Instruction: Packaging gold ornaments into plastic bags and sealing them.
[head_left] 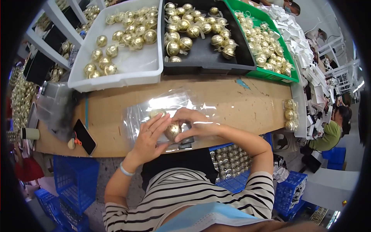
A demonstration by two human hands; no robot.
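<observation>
A shiny gold ball ornament lies on the table right in front of me, between my two hands. My right hand curves round its right side, thumb and fingers on it. On the ball's left, my left hand has its fingers stretched out over clear plastic, with the thumb low beside the ball. Under the left fingertips a second pale gold ball shows in part. Clear plastic bags spread beneath and around both hands. A small dark tag lies just below the ball. Whether the ball is inside a bag, I cannot tell.
Along the far edge stand a white tray, a black tray and a green tray, all holding gold balls. A phone and orange-handled scissors lie at left. Stacked balls stand at right.
</observation>
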